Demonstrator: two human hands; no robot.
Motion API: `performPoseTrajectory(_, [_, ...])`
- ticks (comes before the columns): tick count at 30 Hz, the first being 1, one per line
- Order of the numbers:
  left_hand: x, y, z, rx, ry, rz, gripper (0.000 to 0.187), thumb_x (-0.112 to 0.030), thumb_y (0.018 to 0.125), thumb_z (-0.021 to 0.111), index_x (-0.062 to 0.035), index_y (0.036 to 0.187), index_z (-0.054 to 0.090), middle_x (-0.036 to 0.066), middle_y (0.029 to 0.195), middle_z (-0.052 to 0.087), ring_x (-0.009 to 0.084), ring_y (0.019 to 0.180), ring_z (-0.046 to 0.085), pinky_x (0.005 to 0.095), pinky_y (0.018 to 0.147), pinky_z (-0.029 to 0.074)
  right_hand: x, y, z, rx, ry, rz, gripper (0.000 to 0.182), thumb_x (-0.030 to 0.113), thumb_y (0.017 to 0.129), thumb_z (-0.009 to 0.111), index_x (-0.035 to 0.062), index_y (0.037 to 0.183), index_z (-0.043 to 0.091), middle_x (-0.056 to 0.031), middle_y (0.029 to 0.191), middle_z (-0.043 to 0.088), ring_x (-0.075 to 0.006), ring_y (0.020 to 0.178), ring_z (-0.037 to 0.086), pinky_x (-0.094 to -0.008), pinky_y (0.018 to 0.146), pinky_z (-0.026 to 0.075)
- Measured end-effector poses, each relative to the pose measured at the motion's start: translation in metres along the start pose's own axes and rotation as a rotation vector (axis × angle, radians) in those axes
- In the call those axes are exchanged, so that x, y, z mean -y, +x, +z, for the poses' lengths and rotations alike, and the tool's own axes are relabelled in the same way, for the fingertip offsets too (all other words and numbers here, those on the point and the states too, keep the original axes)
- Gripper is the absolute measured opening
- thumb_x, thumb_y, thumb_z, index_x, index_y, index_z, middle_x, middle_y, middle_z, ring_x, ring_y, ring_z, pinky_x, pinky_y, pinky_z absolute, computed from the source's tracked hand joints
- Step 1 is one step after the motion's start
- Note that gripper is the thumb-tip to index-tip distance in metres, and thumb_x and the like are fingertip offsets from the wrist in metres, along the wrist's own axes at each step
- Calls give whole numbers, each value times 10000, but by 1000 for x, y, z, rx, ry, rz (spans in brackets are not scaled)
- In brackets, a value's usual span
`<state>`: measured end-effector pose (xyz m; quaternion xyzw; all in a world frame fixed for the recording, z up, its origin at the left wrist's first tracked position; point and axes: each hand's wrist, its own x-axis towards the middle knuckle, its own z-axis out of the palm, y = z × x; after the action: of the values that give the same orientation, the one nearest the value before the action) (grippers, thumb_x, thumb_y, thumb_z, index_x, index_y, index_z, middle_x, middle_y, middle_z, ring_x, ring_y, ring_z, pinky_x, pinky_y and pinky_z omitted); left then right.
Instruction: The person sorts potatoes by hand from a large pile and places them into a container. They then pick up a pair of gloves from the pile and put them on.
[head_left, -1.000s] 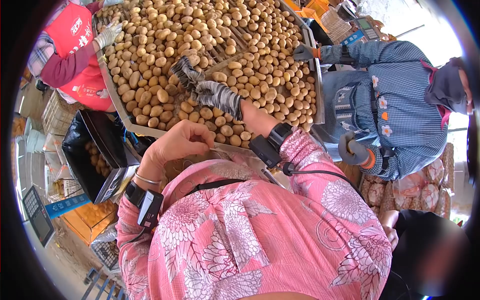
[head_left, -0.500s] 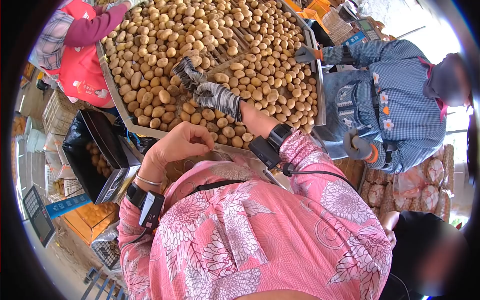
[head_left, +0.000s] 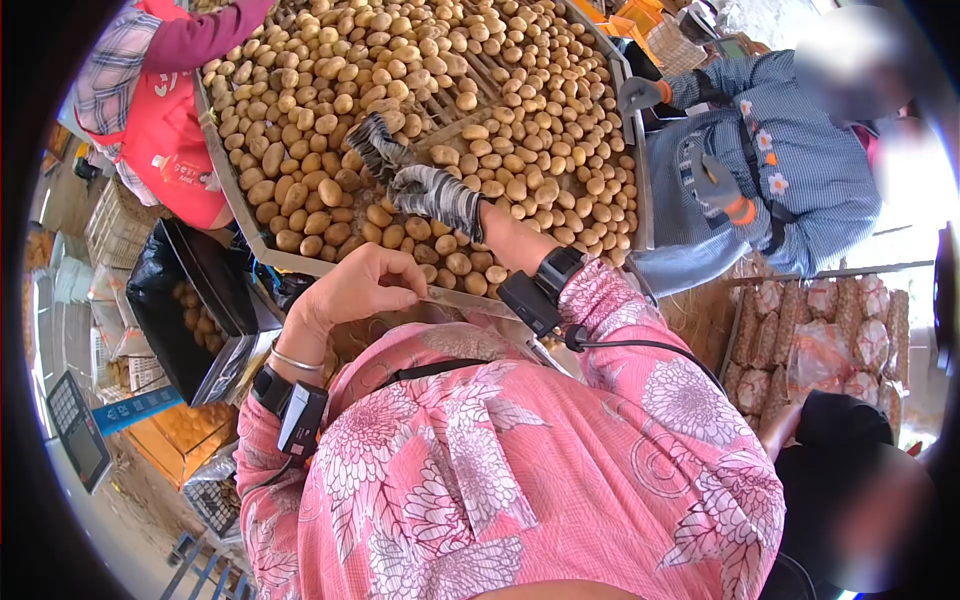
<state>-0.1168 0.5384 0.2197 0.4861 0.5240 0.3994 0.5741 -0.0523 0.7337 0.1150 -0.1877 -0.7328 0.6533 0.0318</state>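
My right hand (head_left: 437, 194), in a grey-and-black striped knit glove, reaches over the potatoes (head_left: 540, 110) near the table's front edge. It is closed on a second striped glove (head_left: 378, 146), which extends ahead of it and rests on the potatoes. My left hand (head_left: 362, 284) is bare and hovers just before the metal rim of the sorting table (head_left: 290, 262). Its fingers are curled with the fingertips close to the thumb; anything between them is too small or hidden to make out.
A co-worker in a red apron (head_left: 175, 150) stands at the left, another in blue checks (head_left: 800, 170) at the right. A black-lined bin (head_left: 190, 300) holds potatoes beside a scale (head_left: 78, 430). Filled mesh sacks (head_left: 770, 330) lie at the right; a dark-clad person (head_left: 840, 490) is near.
Both my hands stay almost still. The co-worker at the right has shifted back from the table, with both gloved hands raised. The arm at the left has moved toward the top.
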Motion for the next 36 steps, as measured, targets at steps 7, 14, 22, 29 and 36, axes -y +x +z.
performPoseTrajectory(7, [1, 1, 3, 7, -53, -23, 81, -21, 730, 598, 15, 802, 606, -15, 720, 553, 64, 648, 507, 198, 610, 416, -1, -2, -3, 6, -112, -16, 236, 93, 719, 695, 25, 919, 591, -81, 889, 606, -166, 828, 552, -285, 754, 447])
performPoseTrajectory(14, [6, 2, 1, 11, -7, 12, 97, -39, 716, 596, 10, 798, 613, 1, 736, 578, 76, 696, 519, 214, 659, 423, -3, -3, -3, 4, -29, -12, 243, 80, 721, 693, 17, 931, 589, -73, 881, 608, -154, 820, 555, -279, 740, 455])
performPoseTrajectory(22, [13, -1, -1, -2, 16, 51, 80, -30, 721, 604, 13, 788, 607, 4, 746, 564, 86, 722, 504, 226, 681, 401, -11, 3, -14, 47, 96, 36, 212, 19, 750, 639, -2, 950, 571, -48, 835, 606, -119, 735, 562, -241, 641, 466])
performPoseTrajectory(29, [31, -9, -3, -188, -121, -103, 92, -60, 764, 600, 14, 817, 610, -7, 672, 556, 64, 604, 505, 194, 558, 415, -18, 29, -28, -324, -171, -22, 213, 23, 773, 601, -13, 981, 572, -58, 745, 599, -104, 649, 525, -234, 565, 432])
performPoseTrajectory(36, [50, -13, -18, -350, -199, -235, 88, -49, 762, 588, 21, 813, 600, -8, 664, 546, 63, 570, 504, 190, 524, 415, 15, 48, 0, -502, -898, -174, 275, 162, 776, 614, 30, 1015, 581, -141, 847, 636, -296, 818, 607, -375, 714, 475])
